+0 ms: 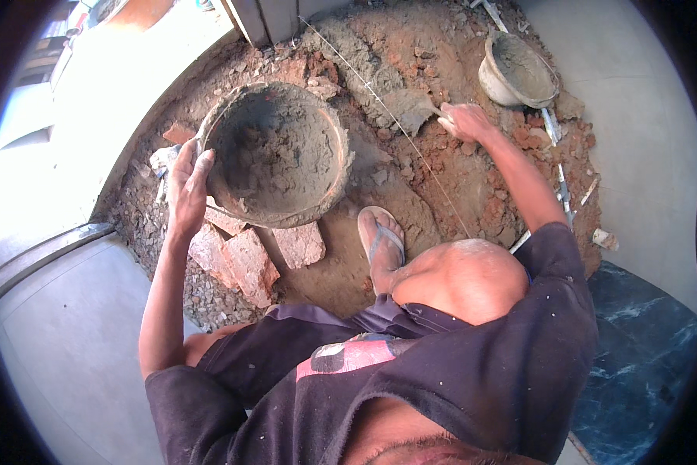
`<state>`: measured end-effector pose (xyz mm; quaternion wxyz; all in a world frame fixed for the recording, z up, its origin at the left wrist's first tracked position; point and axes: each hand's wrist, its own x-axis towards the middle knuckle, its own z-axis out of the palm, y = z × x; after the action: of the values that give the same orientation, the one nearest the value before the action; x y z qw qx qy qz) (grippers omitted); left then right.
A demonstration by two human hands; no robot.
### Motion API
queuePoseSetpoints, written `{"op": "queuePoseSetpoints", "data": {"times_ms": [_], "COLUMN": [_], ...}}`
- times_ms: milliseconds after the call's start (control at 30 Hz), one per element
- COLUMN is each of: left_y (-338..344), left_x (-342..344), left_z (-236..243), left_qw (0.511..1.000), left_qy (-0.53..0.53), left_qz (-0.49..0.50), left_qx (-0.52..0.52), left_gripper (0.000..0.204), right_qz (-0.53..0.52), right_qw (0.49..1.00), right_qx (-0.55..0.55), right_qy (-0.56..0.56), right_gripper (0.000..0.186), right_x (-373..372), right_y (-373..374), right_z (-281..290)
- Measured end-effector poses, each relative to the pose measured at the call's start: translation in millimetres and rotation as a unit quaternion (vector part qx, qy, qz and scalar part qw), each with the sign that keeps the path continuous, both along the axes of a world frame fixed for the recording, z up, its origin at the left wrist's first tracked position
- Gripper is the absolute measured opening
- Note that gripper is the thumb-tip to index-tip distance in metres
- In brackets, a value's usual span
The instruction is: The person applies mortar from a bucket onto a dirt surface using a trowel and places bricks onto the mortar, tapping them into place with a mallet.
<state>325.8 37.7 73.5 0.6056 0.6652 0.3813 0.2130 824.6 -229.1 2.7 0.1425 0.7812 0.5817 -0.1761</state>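
Note:
My left hand [187, 182] grips the left rim of a wide round basin [340, 167], its thumb over the edge. Wet grey mortar [278, 147] coats the basin's inside, with a darker hollow toward its left. Out to the right, my right hand [466, 122] is closed around the handle of a trowel [410, 108]. The mortar-smeared blade points left and rests on or just above a strip of spread mortar [356, 58]. A thin white string [402, 128] runs across the ground and passes close to the trowel blade.
Broken bricks [249, 263] lie below the basin. A smaller bucket of mortar [503, 81] stands at the far right beside white pipes [550, 125]. My sandalled foot [381, 240] is on the soil between. Smooth floor slabs [635, 132] border the dug area, and a door frame [259, 19] stands at the back.

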Motion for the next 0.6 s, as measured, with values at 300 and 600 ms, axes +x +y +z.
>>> {"op": "queuePoseSetpoints", "data": {"times_ms": [300, 600], "left_y": [-2, -4], "left_x": [8, 5], "left_z": [8, 13], "left_qw": [1.0, 0.999], "left_qy": [0.0, 0.031], "left_qz": [-0.021, -0.004], "left_qx": [-0.013, 0.014], "left_gripper": [0.047, 0.042], "right_qz": [-0.05, -0.435], "right_qw": [0.998, 0.781], "right_qx": [0.019, 0.09], "right_qy": [-0.018, 0.44], "right_gripper": [0.038, 0.044], "right_x": [16, -13], "right_y": [61, 43], "right_z": [-23, -9]}}
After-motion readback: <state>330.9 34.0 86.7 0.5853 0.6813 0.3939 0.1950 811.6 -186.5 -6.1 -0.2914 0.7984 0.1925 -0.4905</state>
